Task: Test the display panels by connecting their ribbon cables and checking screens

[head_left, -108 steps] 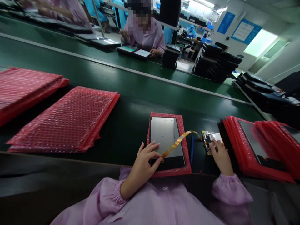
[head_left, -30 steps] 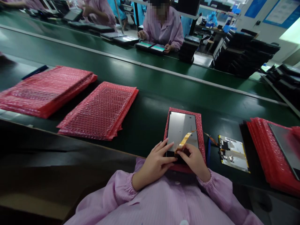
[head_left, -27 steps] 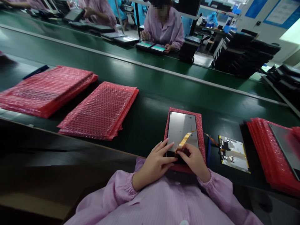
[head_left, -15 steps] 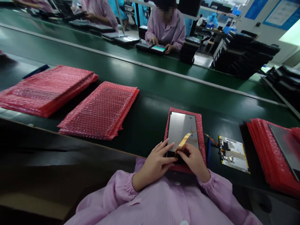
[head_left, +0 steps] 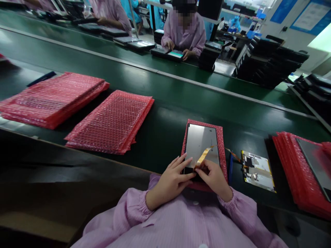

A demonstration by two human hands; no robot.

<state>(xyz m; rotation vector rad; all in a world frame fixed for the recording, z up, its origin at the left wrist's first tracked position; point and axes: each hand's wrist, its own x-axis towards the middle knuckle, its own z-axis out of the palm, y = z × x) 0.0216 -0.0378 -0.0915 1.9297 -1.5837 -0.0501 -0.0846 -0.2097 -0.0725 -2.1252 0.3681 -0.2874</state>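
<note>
A silver-backed screen panel (head_left: 200,137) lies on a red bubble-wrap sheet (head_left: 222,151) in front of me. My left hand (head_left: 176,177) rests with spread fingers on the panel's lower left part. Pinched at the panel's lower edge, the end of an orange flex cable (head_left: 204,156) is in my right hand (head_left: 213,175). The cable runs right to a silver and black board assembly (head_left: 258,171) on the table. A blue strip-like object (head_left: 230,168) lies between the panel and that assembly.
Two stacks of red bubble-wrap bags, one far left (head_left: 54,100) and one nearer (head_left: 111,122), lie on the green table (head_left: 168,89). Another red stack (head_left: 292,165) with a panel on top is at the right. Across the table a person (head_left: 184,31) handles devices.
The view has shifted very slightly. Both hands stay in almost the same place on the panel and the cable.
</note>
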